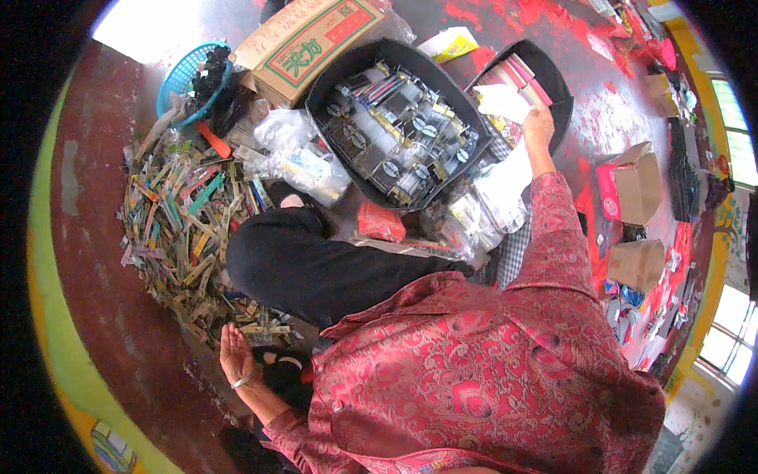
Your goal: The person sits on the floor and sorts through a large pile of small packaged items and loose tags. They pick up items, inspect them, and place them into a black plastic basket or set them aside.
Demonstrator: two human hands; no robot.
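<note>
My right hand grips a thin white sheet, paper or plastic, at the rim of a small black bin. Inside that bin lie bundles of pink and cream strips. To its left stands a larger black tub filled with small clear-wrapped packets, many with oval labels. My left hand, with a bracelet on the wrist, is open and holds nothing. It is raised near the lower edge of a heap of flat, mixed-colour packaging strips.
A cardboard carton and a blue plastic basket with black material stand at the back left. Clear plastic bags and a red packet lie before the tub. Cut-down cardboard boxes stand at the right, among red scraps.
</note>
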